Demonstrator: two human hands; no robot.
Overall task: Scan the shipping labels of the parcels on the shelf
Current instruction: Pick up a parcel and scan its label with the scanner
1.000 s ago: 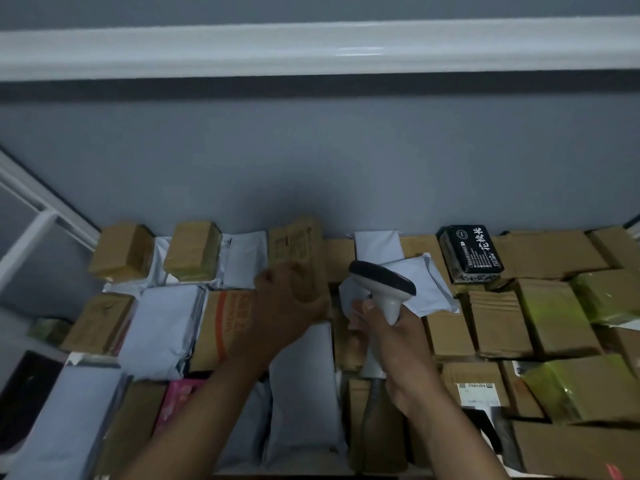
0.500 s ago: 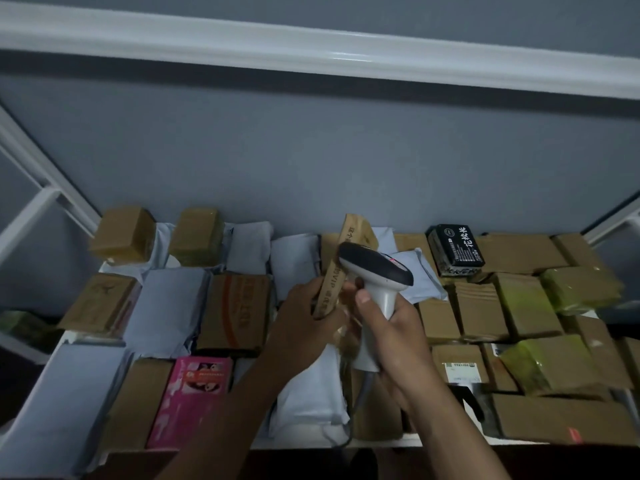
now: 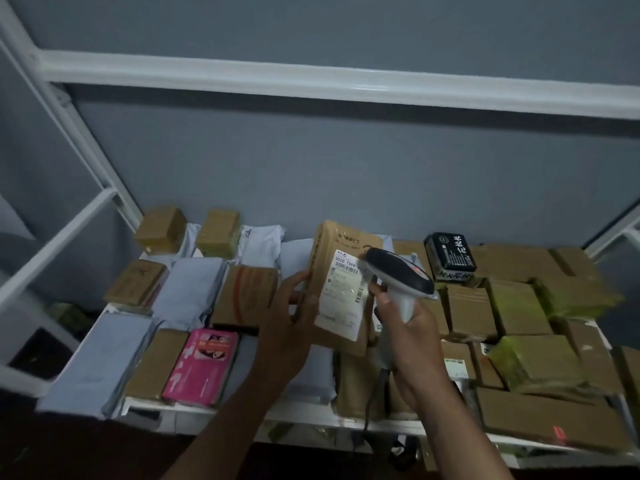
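Left hand (image 3: 292,327) grips parcel (image 3: 341,289) left edge; right hand (image 3: 412,341) clamps scanner (image 3: 398,282) overlapping label (image 3: 343,292).

Two hands (image 3: 291,327), one scanner (image 3: 398,275), one pink box (image 3: 202,367), one black box (image 3: 450,254).

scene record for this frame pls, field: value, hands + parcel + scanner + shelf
left hand: left hand grips the brown parcel by its left edge, lifted above the shelf
label: white shipping label faces the camera
right hand: right hand holds the scanner by its handle
scanner: head right beside the label
shelf: white shelf packed with brown boxes, grey mailers, a pink box, a black box
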